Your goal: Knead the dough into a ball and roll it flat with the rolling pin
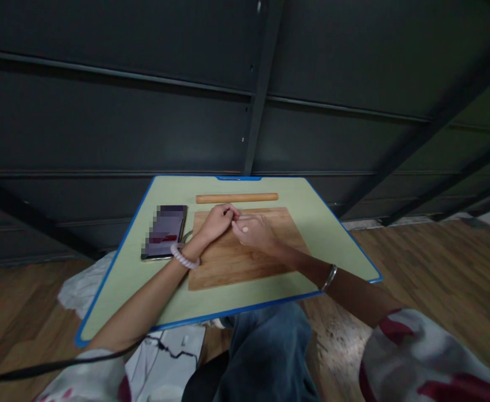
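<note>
My left hand [219, 221] and my right hand [256, 233] meet above the upper part of a wooden board [236, 265]. Both have their fingers closed, and the fingertips come together or nearly touch. A small pale lump [245, 229] shows at the curled fingers of my right hand; its material is too small to tell. Whatever the pinched fingers of my left hand hold, if anything, is hidden. Just beyond the hands, a wooden rolling pin [236, 198] without handles lies crosswise on the table.
The board lies on a small pale green table [332, 245] with a blue edge. Left of the board is a phone [165, 231], its screen partly pixelated. Dark metal panels [115, 128] stand behind the table. A black cable [61, 365] crosses at lower left.
</note>
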`<state>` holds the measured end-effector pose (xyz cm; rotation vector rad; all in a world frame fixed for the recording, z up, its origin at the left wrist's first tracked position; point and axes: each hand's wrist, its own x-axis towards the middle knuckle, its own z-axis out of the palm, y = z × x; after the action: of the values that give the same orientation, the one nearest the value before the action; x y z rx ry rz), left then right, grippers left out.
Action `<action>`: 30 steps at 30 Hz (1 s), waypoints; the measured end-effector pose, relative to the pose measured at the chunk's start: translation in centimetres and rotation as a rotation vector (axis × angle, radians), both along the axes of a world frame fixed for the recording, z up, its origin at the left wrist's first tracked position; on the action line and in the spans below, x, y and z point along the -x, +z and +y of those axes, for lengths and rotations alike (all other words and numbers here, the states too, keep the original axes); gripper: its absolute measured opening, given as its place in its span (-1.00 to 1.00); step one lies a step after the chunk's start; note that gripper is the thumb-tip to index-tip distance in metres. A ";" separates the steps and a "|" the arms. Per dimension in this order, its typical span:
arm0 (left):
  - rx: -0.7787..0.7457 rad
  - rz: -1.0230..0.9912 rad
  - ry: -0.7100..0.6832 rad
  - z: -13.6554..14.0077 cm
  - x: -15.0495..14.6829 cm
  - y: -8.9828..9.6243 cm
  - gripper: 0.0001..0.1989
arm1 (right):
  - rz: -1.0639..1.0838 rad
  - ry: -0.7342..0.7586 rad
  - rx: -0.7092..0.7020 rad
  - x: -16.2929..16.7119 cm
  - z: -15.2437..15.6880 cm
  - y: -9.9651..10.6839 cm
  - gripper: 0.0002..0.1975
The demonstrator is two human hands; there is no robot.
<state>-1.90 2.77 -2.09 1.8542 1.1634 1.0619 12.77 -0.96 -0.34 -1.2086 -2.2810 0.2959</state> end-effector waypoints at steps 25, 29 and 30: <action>-0.029 0.064 -0.007 -0.3 0.0 0.4 -0.76 | 0.166 0.232 0.219 -3.4 0.1 1.3 -0.74; -0.031 0.035 0.003 -0.4 0.0 0.4 -0.76 | -0.151 0.370 0.001 -2.6 -1.9 2.0 -0.65; -0.033 0.029 0.008 -0.4 0.0 0.4 -0.76 | -0.193 0.379 -0.032 -2.4 -2.1 2.1 -0.63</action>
<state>-1.92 2.35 -1.70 1.8973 1.1771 1.0678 15.15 -3.08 1.74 -0.8105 -2.6695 0.2879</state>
